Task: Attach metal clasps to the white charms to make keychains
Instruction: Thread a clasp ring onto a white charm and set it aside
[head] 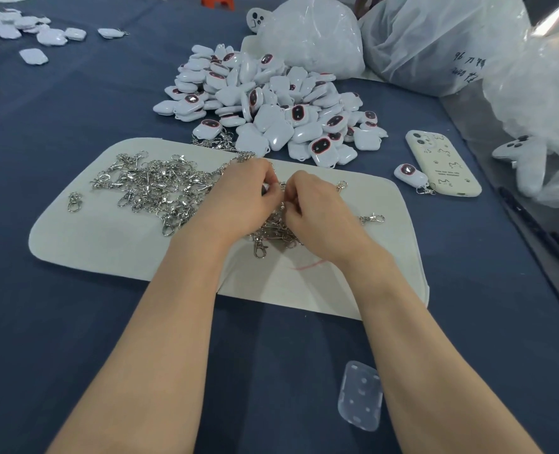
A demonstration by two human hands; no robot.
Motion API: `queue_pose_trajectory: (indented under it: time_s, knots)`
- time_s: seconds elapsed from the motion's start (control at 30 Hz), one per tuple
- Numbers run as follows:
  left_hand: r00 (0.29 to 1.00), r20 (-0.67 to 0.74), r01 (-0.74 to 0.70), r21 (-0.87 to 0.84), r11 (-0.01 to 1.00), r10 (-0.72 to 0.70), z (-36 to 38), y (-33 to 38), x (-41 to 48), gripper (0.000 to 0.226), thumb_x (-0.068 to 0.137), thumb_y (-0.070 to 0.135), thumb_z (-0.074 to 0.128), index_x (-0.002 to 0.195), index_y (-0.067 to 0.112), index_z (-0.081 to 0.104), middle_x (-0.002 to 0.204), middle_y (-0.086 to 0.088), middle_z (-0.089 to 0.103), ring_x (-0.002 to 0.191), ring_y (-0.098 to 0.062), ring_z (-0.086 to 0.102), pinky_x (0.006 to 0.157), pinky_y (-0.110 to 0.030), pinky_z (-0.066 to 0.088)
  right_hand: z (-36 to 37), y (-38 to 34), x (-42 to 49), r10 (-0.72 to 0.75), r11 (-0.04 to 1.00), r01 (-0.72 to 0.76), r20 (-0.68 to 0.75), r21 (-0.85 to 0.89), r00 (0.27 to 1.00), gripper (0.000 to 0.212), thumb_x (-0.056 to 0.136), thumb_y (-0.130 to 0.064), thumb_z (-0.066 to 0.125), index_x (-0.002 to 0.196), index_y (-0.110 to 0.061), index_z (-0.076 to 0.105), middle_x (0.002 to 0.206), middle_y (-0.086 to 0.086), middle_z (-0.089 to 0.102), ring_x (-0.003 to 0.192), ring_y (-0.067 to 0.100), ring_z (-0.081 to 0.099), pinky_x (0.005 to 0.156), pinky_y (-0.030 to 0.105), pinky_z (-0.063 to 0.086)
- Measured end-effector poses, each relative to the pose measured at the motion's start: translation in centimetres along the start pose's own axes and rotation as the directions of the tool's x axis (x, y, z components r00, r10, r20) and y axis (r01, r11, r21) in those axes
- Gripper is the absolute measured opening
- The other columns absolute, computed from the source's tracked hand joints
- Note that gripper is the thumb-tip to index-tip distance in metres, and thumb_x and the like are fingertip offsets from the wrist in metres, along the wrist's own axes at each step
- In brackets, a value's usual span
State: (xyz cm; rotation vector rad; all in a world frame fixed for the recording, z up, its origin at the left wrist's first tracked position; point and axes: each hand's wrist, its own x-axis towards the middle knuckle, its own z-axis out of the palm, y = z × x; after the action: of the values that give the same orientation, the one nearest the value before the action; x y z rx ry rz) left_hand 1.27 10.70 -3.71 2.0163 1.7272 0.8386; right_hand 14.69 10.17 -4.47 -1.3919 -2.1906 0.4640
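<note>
Both my hands meet over the white felt mat (114, 250). My left hand (239, 198) curls round a white charm, of which only a sliver (265, 188) shows between the fingers. My right hand (317, 211) pinches a metal clasp (283, 204) right against that charm. A tangle of silver clasps (153, 188) covers the mat's left half, and more clasps (271, 234) lie under my hands. A big heap of white charms (271, 106) with dark pink-rimmed faces sits just beyond the mat.
One finished keychain (410, 175) lies beside a cream phone (442, 162) on the right. Large plastic bags (435, 40) stand at the back right. More white charms (26, 34) are scattered at the far left. A clear plastic case (360, 394) rests on the blue cloth near me.
</note>
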Motion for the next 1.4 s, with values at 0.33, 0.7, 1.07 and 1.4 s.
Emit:
queue_pose_trajectory:
  time_s: [0.33, 0.7, 1.07, 1.4]
  knots:
    - [0.999, 0.034, -0.008, 0.008, 1.000, 0.008, -0.4, 0.1, -0.1, 0.012, 0.091, 0.013, 0.048, 0.085, 0.016, 0.057, 0.069, 0.007, 0.054, 0.062, -0.008, 0.049, 0.051, -0.006, 0.035, -0.1, -0.5, 0.2, 0.005, 0.998, -0.001, 0.064, -0.058, 0.998, 0.007, 0.088, -0.002, 0.043, 0.091, -0.007, 0.046, 0.098, 0.015, 0.055, 0.085, 0.027, 0.046, 0.066, 0.032, 0.028]
    - [0.996, 0.078, 0.047, 0.054, 0.997, -0.051, -0.6, -0.1, -0.3, 0.013, 0.089, 0.013, 0.051, 0.084, 0.011, 0.063, 0.088, -0.008, 0.066, 0.071, -0.020, 0.056, 0.062, -0.025, 0.041, -0.1, -0.2, -0.1, -0.017, 1.000, 0.018, 0.040, -0.019, 0.999, 0.008, 0.090, -0.004, 0.044, 0.091, -0.012, 0.044, 0.089, 0.006, 0.049, 0.082, 0.020, 0.041, 0.065, 0.025, 0.022]
    - [0.999, -0.003, 0.038, -0.133, 0.990, -0.039, -1.1, -0.6, -0.1, 0.009, 0.091, 0.019, 0.053, 0.089, 0.018, 0.062, 0.078, 0.015, 0.056, 0.071, -0.002, 0.053, 0.057, 0.000, 0.036, 0.2, 0.4, 0.0, -0.001, 0.999, 0.003, -0.037, 0.041, 0.999, 0.007, 0.087, -0.004, 0.050, 0.092, -0.007, 0.053, 0.076, 0.000, 0.051, 0.075, 0.019, 0.045, 0.065, 0.024, 0.029]
    - [0.991, 0.125, 0.095, -0.323, 0.942, -0.057, -1.3, 0.5, -0.5, 0.012, 0.095, 0.017, 0.052, 0.093, 0.024, 0.062, 0.088, 0.005, 0.060, 0.057, -0.010, 0.067, 0.059, -0.027, 0.058, -0.6, 0.8, 0.2, 0.132, 0.961, -0.087, -0.162, 0.262, 0.978, 0.010, 0.086, -0.009, 0.054, 0.082, -0.017, 0.050, 0.072, -0.006, 0.058, 0.075, 0.017, 0.062, 0.062, 0.017, 0.042]
